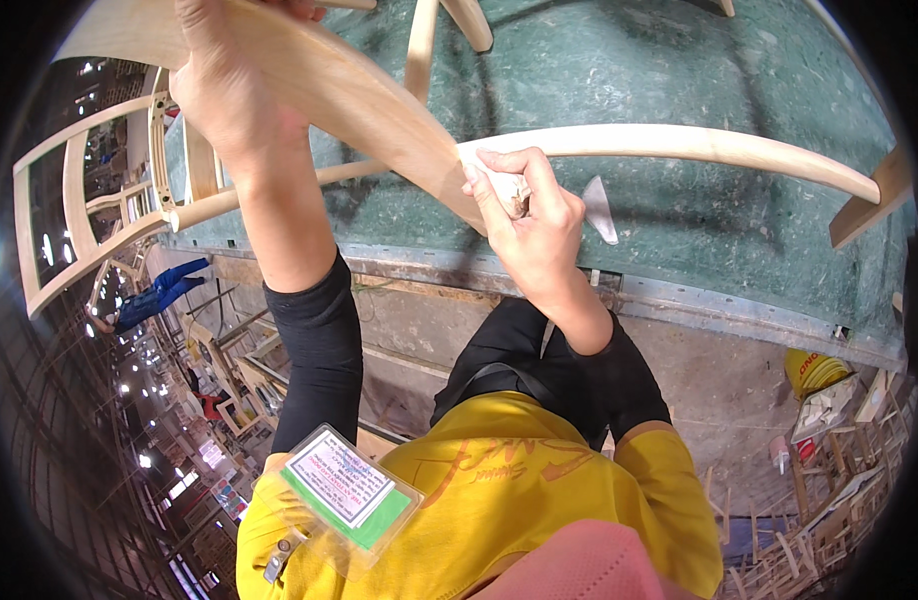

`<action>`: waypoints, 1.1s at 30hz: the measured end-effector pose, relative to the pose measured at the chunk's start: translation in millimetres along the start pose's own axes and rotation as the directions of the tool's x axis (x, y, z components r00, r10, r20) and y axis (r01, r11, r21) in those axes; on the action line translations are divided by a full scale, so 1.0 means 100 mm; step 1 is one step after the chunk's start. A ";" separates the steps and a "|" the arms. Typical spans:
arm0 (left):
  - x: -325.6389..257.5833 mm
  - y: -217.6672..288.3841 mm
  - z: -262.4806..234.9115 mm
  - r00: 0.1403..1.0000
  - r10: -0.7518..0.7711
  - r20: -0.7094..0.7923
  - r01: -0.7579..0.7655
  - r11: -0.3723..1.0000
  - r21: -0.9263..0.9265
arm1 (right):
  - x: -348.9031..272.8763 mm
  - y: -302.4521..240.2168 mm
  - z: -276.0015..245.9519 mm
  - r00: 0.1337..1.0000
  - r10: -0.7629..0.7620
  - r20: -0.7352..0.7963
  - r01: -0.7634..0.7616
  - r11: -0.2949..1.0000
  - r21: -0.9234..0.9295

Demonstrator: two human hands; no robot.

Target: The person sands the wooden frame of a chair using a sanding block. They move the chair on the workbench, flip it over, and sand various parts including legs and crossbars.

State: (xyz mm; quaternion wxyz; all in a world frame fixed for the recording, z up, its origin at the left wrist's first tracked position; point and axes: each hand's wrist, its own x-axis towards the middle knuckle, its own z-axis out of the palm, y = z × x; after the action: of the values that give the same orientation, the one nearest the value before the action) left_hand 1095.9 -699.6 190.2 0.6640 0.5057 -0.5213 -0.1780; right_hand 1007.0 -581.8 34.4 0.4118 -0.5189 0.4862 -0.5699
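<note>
A wide, curved wooden board (379,95) of a chair frame slants from the upper left to the middle. My left hand (234,105) grips it near its upper end, thumb laid along the face, some fingers hidden behind. My right hand (539,215) pinches a crumpled pale wad (511,190), perhaps cloth or sandpaper, at the spot where the board meets a long, rounded wooden rail (679,140). That rail runs right to a short wooden end piece (872,198). Just right of my right hand, a thin translucent plastic piece (601,210) lies on the green worktable (699,235).
Wooden legs (422,50) rise at the worktable's far side. Another wooden chair frame (74,210) stands at the left. A person in blue (164,295) is beyond it. On the floor at lower right are a yellow container (817,372) and stacked wooden pieces (809,550).
</note>
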 end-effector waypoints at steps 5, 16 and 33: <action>0.03 -0.04 -0.06 0.999 0.023 0.031 -0.023 1.000 0.017 | -0.01 -0.02 0.03 1.000 -0.018 -0.026 0.016 0.996 -0.090; -0.03 0.01 -0.01 1.000 -0.001 -0.031 0.004 0.995 0.095 | -0.02 -0.05 -0.04 0.998 -0.020 0.052 0.027 0.989 -0.144; 0.61 -0.48 -0.57 0.954 -0.179 0.242 0.217 0.966 -0.139 | -0.38 1.40 -1.13 0.998 -0.045 0.040 0.053 0.343 -0.938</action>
State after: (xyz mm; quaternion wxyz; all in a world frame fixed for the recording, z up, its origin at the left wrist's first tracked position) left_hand 1183.5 -738.9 183.1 0.6179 0.4755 -0.5240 -0.3429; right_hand 894.8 -556.2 -108.8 0.0249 -0.6776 0.7075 -0.1992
